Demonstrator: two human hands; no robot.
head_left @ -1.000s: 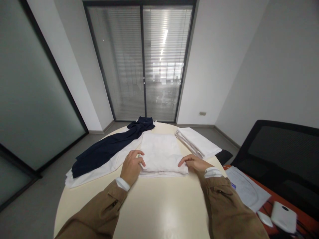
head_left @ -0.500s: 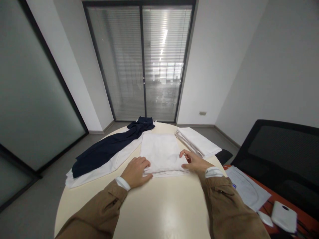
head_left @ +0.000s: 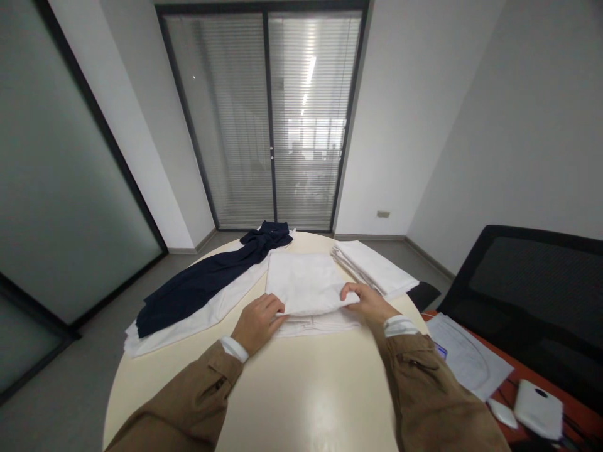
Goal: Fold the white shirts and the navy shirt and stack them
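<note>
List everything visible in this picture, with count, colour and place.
Round table: 1, cream, centre
Central folded cloth: 1, white, on table
Other folded cloth: 1, white, table's right
Garment: 1, navy, table's left
Cloth under garment: 1, white, table's left
Mesh chair back: 1, black, right
Surface: 1, orange-red, below chair back
Paper sheet: 1, pale grey, on that surface
Mouse-shaped object: 1, white, beside paper
Boxy device: 1, white, right of that
Blinds: 2, grey, ahead
Frosted glass panels: 2, greenish, left
Wall plate: 1, beige, right of blinds
Sleeves: 2, brown, foreground
Left hand: 1, bare, gripping central cloth
Right hand: 1, bare, gripping central cloth
</note>
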